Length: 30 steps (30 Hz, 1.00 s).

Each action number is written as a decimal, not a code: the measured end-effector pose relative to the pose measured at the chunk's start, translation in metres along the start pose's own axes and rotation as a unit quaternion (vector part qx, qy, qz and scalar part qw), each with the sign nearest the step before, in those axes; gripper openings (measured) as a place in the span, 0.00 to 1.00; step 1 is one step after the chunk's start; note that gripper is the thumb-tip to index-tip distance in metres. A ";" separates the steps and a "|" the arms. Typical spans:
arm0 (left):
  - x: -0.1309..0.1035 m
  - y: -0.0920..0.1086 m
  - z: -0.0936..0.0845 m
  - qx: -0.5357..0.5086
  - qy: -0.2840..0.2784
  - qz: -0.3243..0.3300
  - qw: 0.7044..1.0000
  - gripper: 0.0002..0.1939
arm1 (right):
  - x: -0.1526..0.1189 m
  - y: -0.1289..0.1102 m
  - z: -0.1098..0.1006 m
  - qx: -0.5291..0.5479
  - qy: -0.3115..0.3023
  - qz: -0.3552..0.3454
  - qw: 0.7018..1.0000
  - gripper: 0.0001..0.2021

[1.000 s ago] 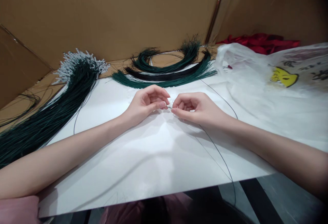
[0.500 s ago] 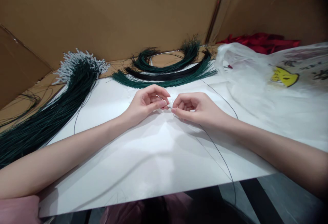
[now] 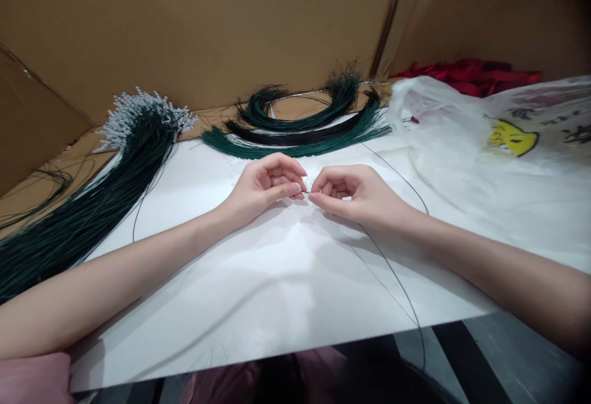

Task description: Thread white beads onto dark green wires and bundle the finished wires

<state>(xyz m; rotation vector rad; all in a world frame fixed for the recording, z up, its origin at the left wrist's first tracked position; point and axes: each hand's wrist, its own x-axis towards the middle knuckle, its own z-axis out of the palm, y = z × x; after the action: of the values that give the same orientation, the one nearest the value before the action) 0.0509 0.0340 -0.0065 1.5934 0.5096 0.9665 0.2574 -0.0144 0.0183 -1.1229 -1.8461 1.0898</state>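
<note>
My left hand (image 3: 270, 183) and my right hand (image 3: 348, 191) face each other over the white sheet (image 3: 258, 287), their fingertips a short gap apart. Both pinch a thin dark cord (image 3: 392, 270), a bit of which shows between the fingertips. From under my right hand the cord runs down past the sheet's front edge. Another stretch of cord curves behind my right wrist. Small white bits lie on the sheet just behind my fingers, partly hidden by them.
Left lies a thick bundle of dark green cords (image 3: 124, 188) with white beaded ends (image 3: 138, 114). Curved green and black bundles (image 3: 300, 136) lie at the back. On the right are a clear plastic bag (image 3: 462, 145) and red ribbon (image 3: 475, 76). Cardboard walls (image 3: 207, 28) stand behind.
The short piece of cord between my fingertips sits slightly differently, and the fingers of my left hand have shifted a little. Everything else looks the same.
</note>
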 end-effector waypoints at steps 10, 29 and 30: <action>-0.001 0.001 -0.002 -0.028 -0.016 0.000 0.999 0.12 | -0.001 -0.001 0.001 0.000 0.003 0.003 1.000 0.03; 0.001 0.000 -0.002 -0.019 -0.015 0.014 1.000 0.11 | -0.001 0.000 0.000 0.000 -0.006 0.003 1.000 0.03; 0.001 0.000 -0.002 -0.020 -0.016 0.014 1.000 0.11 | -0.001 0.000 0.000 -0.003 -0.006 0.002 1.000 0.03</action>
<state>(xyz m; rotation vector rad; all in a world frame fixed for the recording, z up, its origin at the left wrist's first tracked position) 0.0500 0.0356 -0.0065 1.5821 0.4437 0.9656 0.2579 -0.0150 0.0178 -1.1263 -1.8569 1.0968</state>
